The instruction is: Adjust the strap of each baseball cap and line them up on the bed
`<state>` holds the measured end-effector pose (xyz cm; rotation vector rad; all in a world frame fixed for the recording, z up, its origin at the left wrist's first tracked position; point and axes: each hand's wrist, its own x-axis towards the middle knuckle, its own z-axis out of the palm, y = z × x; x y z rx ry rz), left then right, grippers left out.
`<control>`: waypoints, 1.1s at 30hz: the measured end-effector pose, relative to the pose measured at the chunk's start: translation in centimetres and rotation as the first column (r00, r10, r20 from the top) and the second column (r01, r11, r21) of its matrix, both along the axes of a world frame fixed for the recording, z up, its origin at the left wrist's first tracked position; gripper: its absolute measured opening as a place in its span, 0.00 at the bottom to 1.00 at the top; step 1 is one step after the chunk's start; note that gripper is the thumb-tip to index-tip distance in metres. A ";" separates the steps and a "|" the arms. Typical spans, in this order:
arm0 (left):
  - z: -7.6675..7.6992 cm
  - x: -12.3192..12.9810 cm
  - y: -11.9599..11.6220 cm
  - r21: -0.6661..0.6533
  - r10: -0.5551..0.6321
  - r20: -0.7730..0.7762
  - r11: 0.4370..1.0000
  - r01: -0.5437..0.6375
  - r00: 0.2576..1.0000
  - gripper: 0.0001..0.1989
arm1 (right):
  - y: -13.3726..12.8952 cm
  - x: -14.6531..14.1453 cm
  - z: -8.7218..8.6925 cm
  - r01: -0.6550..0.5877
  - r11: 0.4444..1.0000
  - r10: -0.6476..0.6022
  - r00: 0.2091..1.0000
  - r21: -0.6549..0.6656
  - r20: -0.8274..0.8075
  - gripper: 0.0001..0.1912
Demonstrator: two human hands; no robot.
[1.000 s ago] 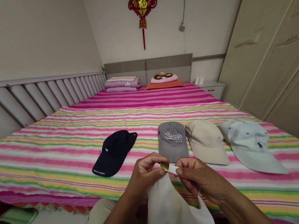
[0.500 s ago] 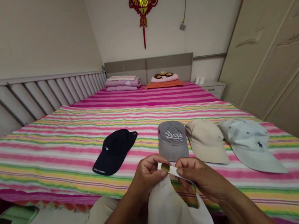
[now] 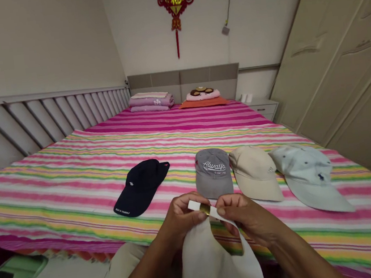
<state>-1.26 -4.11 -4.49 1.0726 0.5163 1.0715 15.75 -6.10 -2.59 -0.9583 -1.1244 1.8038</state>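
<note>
A white cap (image 3: 217, 261) hangs at the bottom centre, its back opening and strap uppermost. My left hand (image 3: 184, 215) pinches the strap at its brass-coloured buckle (image 3: 205, 209), and a white strap end sticks out over those fingers. My right hand (image 3: 245, 215) grips the strap just right of the buckle, fingers closed. Beyond my hands a grey cap (image 3: 213, 174) with white lettering lies on the striped bedspread. Beside it are a beige cap (image 3: 255, 173) and a pale blue cap (image 3: 312, 177). A navy cap (image 3: 140, 187) lies apart on the left.
Folded bedding (image 3: 151, 101) and a second pile (image 3: 202, 97) sit by the headboard (image 3: 210, 79). A metal rail (image 3: 67, 115) runs along the left. A green stool (image 3: 16, 277) stands at the lower left, a nightstand (image 3: 264, 107) at the back right.
More of the white strap end now sticks out left of the buckle. Both hands keep their hold, and the view has shifted slightly.
</note>
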 end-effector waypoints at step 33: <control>0.2 -1.1 0.5 -0.064 -0.168 -0.086 0.985 0.163 0.982 0.23 | -0.1 -0.2 0.9 0.033 0.998 -0.039 0.994 0.059 0.099 0.10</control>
